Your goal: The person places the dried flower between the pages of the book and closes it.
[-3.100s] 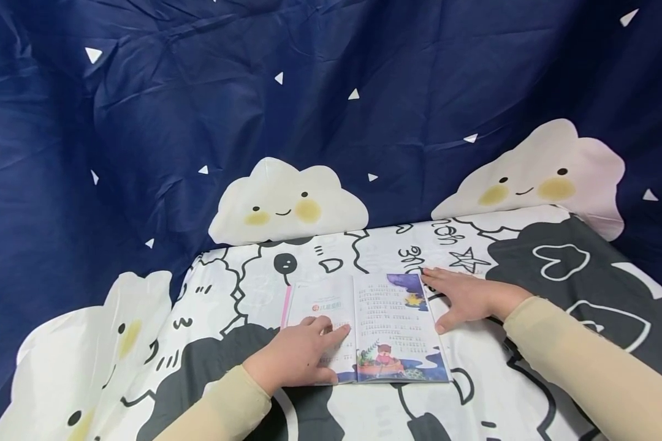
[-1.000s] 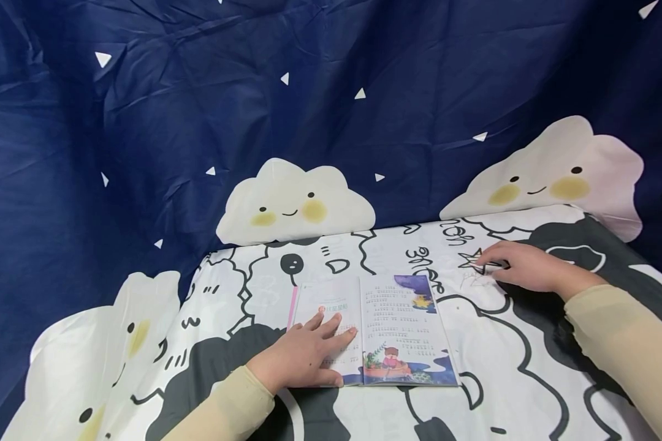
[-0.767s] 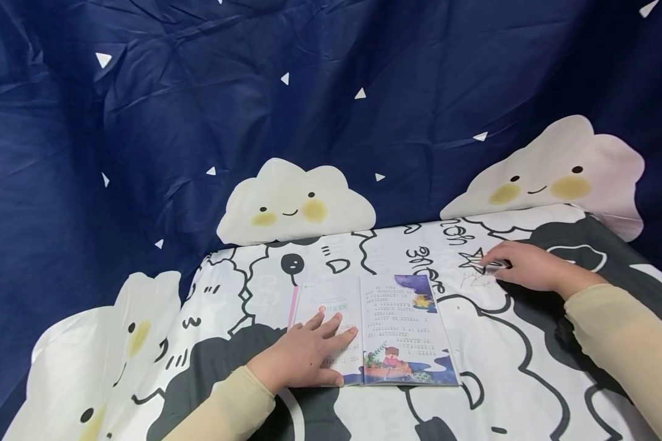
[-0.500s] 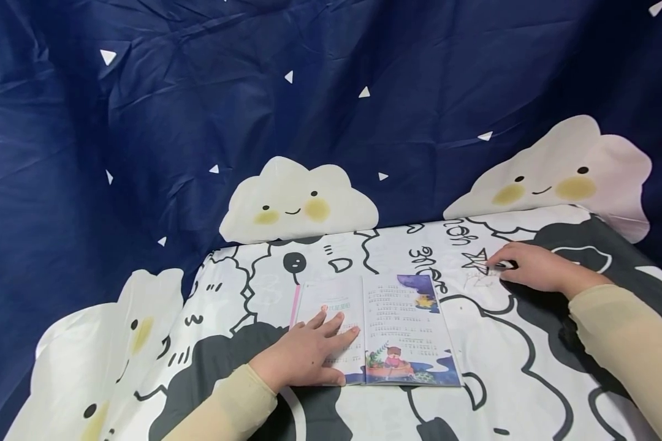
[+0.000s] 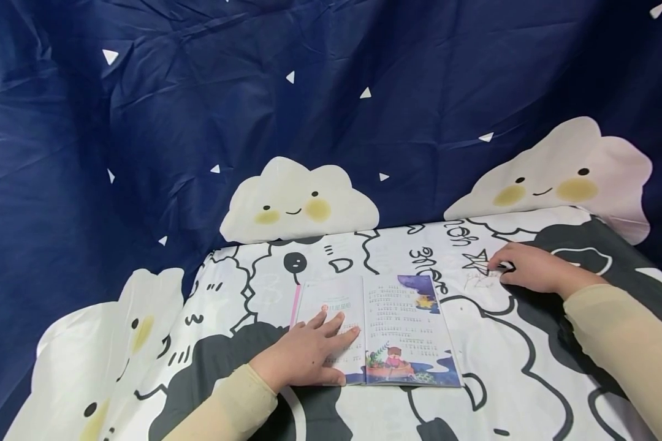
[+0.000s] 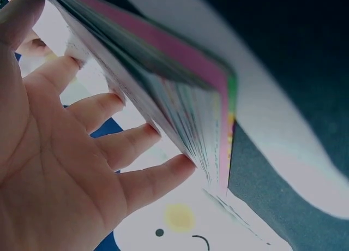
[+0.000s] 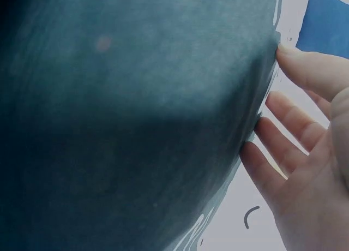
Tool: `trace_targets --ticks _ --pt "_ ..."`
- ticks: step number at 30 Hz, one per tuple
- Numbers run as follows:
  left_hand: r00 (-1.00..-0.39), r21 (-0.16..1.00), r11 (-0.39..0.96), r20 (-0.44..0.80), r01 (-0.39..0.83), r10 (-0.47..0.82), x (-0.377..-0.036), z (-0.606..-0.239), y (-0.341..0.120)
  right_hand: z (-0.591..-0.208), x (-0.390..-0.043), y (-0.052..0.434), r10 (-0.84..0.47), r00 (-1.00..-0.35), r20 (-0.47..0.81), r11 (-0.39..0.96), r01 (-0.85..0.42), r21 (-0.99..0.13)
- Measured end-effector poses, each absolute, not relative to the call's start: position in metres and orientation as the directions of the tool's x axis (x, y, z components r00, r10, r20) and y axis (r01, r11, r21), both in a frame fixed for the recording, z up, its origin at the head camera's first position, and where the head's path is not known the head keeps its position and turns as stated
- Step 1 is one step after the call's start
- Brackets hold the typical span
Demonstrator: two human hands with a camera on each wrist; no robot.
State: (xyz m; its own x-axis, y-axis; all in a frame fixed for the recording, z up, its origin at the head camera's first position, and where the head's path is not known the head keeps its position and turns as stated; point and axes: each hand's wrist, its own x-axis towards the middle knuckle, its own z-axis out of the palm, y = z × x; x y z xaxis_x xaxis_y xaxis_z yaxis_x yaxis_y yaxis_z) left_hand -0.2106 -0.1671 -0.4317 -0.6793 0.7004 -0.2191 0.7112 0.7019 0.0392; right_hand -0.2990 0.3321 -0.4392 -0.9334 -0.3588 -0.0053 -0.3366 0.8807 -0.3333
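An open picture book (image 5: 403,331) lies on the bed's patterned cloth (image 5: 518,380), with printed text and a drawn figure in a boat on its right page. My left hand (image 5: 309,352) rests spread over the lower left page. In the left wrist view, the fingertips of that hand (image 6: 71,147) touch the page, and the book's pink edge (image 6: 196,49) shows beside them. Right of the book, my right hand (image 5: 540,267) rests with its fingertips on the cloth near a drawn star (image 5: 476,262). Nothing shows between its loosely bent fingers in the right wrist view (image 7: 305,153).
Behind the bed hangs a dark blue curtain (image 5: 331,79) with white triangles. Cloud-shaped figures with faces stand along the edges: a middle cloud (image 5: 298,205), a right cloud (image 5: 557,184) and a left cloud (image 5: 99,349).
Since about three seconds ago my right hand has left the book's right edge and moved right onto the cloth. My left hand has spread its fingers on the page. Lately both hold still.
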Motion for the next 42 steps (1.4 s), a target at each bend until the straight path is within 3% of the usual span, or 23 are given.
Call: trace_targets --ticks 16,29,42 --pt "-0.678 0.034 0.699 -0.213 0.714 0.704 -0.2095 -0.4293 -0.1664 -0.4385 -0.2985 0.3309 -0.328 -0.944 -0.039 0.895 -0.297 -0.333" --pt "-0.685 0.054 0.712 -0.232 0.7 0.691 -0.2099 -0.4303 -0.167 -0.4377 -0.294 0.3319 -0.365 -0.931 0.003 0.882 -0.347 -0.317" --pt "-0.68 0.047 0.706 -0.229 0.707 0.696 -0.2099 -0.4297 -0.1673 -0.4306 -0.2911 0.325 -0.378 -0.926 0.016 0.846 -0.352 -0.4"
